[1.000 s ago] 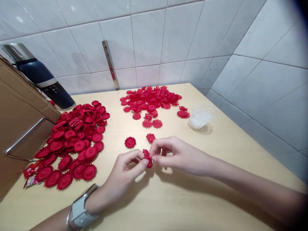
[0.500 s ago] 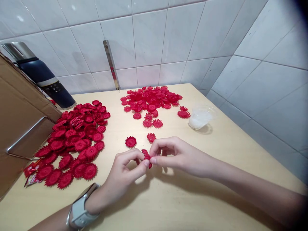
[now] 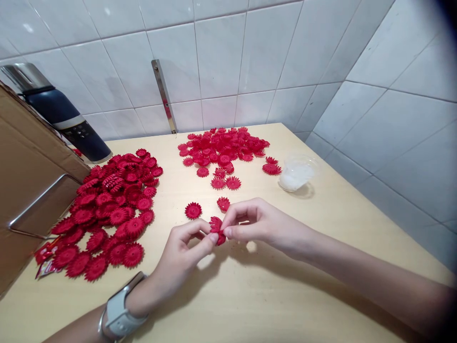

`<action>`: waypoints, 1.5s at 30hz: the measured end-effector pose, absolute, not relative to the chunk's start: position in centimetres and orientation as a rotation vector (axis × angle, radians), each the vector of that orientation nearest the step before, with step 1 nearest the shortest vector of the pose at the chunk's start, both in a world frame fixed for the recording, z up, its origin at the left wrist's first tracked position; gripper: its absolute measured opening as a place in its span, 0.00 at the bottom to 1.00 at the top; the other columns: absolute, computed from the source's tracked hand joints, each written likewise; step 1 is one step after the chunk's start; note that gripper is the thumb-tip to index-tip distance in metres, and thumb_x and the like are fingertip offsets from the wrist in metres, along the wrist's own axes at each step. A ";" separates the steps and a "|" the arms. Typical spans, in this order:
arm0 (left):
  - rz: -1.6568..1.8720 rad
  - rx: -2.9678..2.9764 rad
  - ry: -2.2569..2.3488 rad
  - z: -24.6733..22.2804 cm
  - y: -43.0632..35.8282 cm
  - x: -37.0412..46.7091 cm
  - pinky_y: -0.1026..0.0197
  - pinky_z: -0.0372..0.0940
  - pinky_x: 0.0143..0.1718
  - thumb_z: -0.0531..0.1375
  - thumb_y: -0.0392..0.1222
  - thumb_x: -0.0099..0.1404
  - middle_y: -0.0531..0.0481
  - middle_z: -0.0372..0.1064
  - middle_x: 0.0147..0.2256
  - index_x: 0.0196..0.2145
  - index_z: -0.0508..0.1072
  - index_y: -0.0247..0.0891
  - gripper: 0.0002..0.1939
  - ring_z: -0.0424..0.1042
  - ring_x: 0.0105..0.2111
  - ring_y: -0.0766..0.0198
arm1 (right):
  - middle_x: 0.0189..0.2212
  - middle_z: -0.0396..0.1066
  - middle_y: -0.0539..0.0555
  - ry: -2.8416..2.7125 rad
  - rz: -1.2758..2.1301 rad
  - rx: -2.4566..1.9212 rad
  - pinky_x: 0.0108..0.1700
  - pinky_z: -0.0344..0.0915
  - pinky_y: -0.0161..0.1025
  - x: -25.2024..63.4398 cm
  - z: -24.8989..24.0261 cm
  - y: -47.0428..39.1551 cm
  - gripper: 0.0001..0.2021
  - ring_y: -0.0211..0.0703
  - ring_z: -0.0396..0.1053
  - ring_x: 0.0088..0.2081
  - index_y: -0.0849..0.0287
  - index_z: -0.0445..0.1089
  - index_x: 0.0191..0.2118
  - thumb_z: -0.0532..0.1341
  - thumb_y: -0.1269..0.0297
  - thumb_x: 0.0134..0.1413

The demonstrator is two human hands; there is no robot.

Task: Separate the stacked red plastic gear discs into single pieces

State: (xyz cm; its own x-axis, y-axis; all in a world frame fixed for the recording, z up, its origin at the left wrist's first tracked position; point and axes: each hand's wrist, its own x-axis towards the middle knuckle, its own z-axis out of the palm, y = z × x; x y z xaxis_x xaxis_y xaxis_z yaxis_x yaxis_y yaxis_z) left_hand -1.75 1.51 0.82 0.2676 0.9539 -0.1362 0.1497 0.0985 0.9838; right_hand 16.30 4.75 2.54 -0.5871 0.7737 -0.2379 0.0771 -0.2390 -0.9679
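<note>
Between my two hands, just above the table, is a small red flower piece (image 3: 216,224) with pointed petals. My left hand (image 3: 191,247), with a watch on its wrist, pinches its left side between thumb and fingers. From the right, the thumb and fingertips of my right hand (image 3: 252,221) close on its other edge. My fingertips cover part of the piece. Just beyond my hands lie two more pieces, a flat red flower (image 3: 193,210) on the left and a cupped red flower (image 3: 223,204) on the right.
A heap of larger red flowers (image 3: 119,214) covers the table's left side. At the back is a second heap of red flowers (image 3: 224,147). A clear dish with white stuff (image 3: 295,176) stands at right. A cardboard box (image 3: 35,176) and a dark flask (image 3: 71,114) border the left.
The red flower piece has turned in my fingers, and more of its petals show now. My right hand has shifted slightly up and left. The heaps have not changed.
</note>
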 end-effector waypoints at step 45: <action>0.931 1.084 1.025 0.7 1.8 -1.6 0.65 0.59 0.29 0.59 0.40 0.57 0.54 0.65 0.24 0.24 0.70 0.36 0.07 0.63 0.25 0.68 | 0.32 0.69 0.52 -1.974 1.191 -1.134 0.29 0.63 0.35 16.4 4.0 5.0 0.06 0.39 0.65 0.30 0.58 0.67 0.33 0.58 0.62 0.52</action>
